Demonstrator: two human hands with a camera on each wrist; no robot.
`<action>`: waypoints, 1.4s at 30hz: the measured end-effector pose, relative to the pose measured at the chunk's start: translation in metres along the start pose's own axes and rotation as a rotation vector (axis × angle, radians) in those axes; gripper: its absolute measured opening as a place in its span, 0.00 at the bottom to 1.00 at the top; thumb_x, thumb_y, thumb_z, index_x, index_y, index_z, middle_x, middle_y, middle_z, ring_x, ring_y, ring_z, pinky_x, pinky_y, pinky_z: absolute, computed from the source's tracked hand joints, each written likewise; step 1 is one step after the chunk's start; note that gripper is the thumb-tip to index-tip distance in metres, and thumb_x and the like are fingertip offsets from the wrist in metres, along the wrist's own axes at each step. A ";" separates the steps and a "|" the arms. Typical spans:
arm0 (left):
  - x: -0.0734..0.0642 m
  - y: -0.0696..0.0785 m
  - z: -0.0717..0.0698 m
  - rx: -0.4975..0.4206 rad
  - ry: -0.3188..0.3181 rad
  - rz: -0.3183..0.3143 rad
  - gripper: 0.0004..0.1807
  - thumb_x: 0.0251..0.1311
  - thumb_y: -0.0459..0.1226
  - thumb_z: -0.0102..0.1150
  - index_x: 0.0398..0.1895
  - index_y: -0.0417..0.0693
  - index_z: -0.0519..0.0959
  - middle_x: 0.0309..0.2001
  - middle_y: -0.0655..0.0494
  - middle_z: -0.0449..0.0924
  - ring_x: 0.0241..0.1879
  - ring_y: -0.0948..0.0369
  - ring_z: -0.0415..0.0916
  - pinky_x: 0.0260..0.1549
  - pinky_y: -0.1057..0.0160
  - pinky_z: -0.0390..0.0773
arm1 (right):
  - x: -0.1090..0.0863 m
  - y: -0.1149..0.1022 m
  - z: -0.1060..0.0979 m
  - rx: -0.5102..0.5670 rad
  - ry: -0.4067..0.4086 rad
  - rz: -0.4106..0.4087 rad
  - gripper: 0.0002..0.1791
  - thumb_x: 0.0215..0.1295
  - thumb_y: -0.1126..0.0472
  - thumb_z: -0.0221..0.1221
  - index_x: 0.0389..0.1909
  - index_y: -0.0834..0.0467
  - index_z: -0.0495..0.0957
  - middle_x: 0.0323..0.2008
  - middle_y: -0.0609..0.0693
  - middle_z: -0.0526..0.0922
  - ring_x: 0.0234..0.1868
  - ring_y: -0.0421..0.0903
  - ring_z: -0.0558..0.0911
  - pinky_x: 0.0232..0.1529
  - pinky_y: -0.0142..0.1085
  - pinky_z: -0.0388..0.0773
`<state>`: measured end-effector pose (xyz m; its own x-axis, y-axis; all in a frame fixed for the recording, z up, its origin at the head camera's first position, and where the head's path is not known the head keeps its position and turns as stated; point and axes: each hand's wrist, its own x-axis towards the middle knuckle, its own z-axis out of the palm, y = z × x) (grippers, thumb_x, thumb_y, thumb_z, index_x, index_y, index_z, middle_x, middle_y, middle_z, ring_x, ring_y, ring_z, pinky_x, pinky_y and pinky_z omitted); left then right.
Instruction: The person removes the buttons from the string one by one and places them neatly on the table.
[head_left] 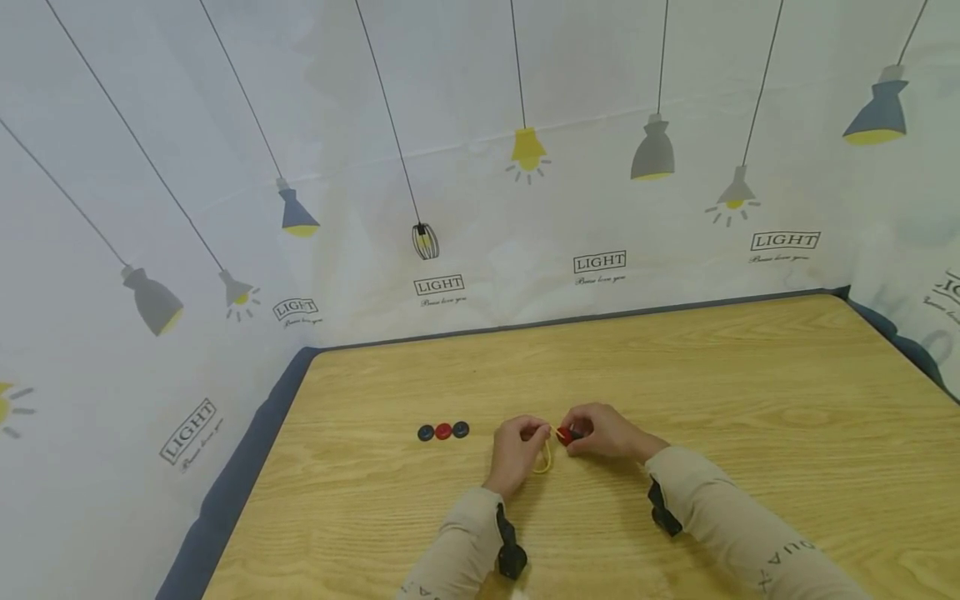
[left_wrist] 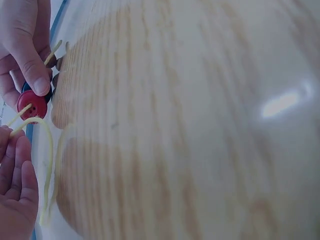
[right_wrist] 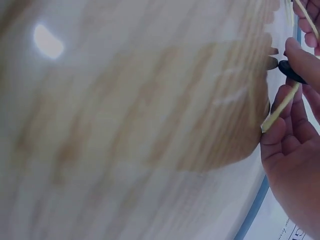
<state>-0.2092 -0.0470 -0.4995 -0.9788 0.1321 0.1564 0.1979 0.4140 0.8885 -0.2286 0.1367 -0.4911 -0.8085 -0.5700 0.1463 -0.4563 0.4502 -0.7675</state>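
My right hand [head_left: 603, 432] pinches a red button [left_wrist: 34, 106] together with a dark button [right_wrist: 290, 71] behind it. A yellow cord [left_wrist: 49, 165] runs into a hole of the red button, and a short cord end sticks out behind the dark one in the right wrist view. Close by on the left, my left hand [head_left: 516, 450] pinches the cord between thumb and fingers, and a loop of it hangs below. How the cord passes between the two buttons is hidden by the fingers.
Left of the hands, a dark button [head_left: 426, 432], a red button [head_left: 443, 431] and another dark button [head_left: 461, 429] lie in a row on the wooden table [head_left: 360, 500]. A white wall covering [head_left: 495, 217] printed with lamps stands behind the table.
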 end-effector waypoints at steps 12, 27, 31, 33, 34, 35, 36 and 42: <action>0.000 -0.002 -0.001 0.014 -0.013 -0.012 0.06 0.57 0.35 0.57 0.30 0.41 0.81 0.25 0.56 0.79 0.25 0.69 0.71 0.25 0.72 0.71 | 0.002 0.001 0.001 -0.033 -0.012 0.031 0.10 0.48 0.64 0.66 0.29 0.61 0.74 0.22 0.44 0.72 0.24 0.37 0.68 0.26 0.30 0.67; -0.001 -0.002 -0.001 0.013 -0.007 0.001 0.06 0.56 0.33 0.57 0.29 0.39 0.81 0.26 0.54 0.80 0.25 0.68 0.72 0.26 0.72 0.72 | 0.003 0.004 0.002 -0.046 -0.013 0.002 0.07 0.50 0.68 0.64 0.27 0.60 0.74 0.27 0.46 0.77 0.28 0.37 0.71 0.32 0.30 0.70; -0.001 -0.003 -0.002 0.010 -0.010 0.008 0.06 0.57 0.33 0.57 0.29 0.39 0.81 0.26 0.54 0.80 0.25 0.67 0.73 0.26 0.71 0.72 | 0.003 0.003 0.002 -0.049 -0.021 -0.004 0.05 0.52 0.68 0.63 0.29 0.60 0.76 0.28 0.46 0.79 0.30 0.38 0.72 0.34 0.31 0.70; -0.001 -0.003 -0.002 0.008 -0.014 0.007 0.06 0.57 0.33 0.57 0.30 0.39 0.81 0.26 0.54 0.80 0.26 0.67 0.73 0.26 0.71 0.72 | 0.003 0.003 0.001 -0.047 -0.027 -0.010 0.04 0.53 0.68 0.62 0.30 0.59 0.77 0.29 0.45 0.79 0.30 0.38 0.72 0.34 0.32 0.70; -0.001 -0.004 -0.002 0.008 -0.014 0.008 0.06 0.57 0.34 0.57 0.30 0.39 0.81 0.26 0.54 0.80 0.26 0.67 0.73 0.26 0.71 0.72 | 0.003 0.003 0.001 -0.049 -0.029 -0.012 0.04 0.53 0.68 0.62 0.30 0.59 0.78 0.29 0.45 0.79 0.30 0.38 0.71 0.34 0.31 0.70; -0.002 -0.004 -0.002 0.010 -0.014 0.007 0.06 0.57 0.34 0.57 0.30 0.39 0.81 0.26 0.54 0.80 0.25 0.67 0.72 0.26 0.71 0.72 | 0.003 0.004 0.001 -0.045 -0.033 -0.013 0.04 0.53 0.68 0.61 0.30 0.59 0.78 0.29 0.45 0.79 0.30 0.37 0.71 0.34 0.31 0.69; -0.002 -0.004 -0.002 0.010 -0.013 0.009 0.06 0.57 0.34 0.57 0.30 0.39 0.81 0.26 0.54 0.80 0.25 0.68 0.72 0.26 0.71 0.72 | 0.003 0.004 0.001 -0.044 -0.035 -0.013 0.04 0.53 0.68 0.61 0.30 0.58 0.78 0.29 0.45 0.79 0.29 0.37 0.70 0.33 0.31 0.69; -0.002 -0.005 -0.002 0.008 -0.007 0.003 0.06 0.56 0.34 0.58 0.29 0.40 0.81 0.26 0.55 0.80 0.25 0.68 0.72 0.26 0.72 0.72 | 0.003 0.004 0.000 -0.087 -0.024 -0.014 0.05 0.52 0.70 0.60 0.30 0.60 0.80 0.29 0.45 0.79 0.30 0.37 0.71 0.34 0.32 0.70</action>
<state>-0.2082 -0.0510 -0.5034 -0.9778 0.1398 0.1561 0.2014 0.4208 0.8845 -0.2322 0.1367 -0.4938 -0.7933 -0.5923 0.1408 -0.4986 0.4995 -0.7085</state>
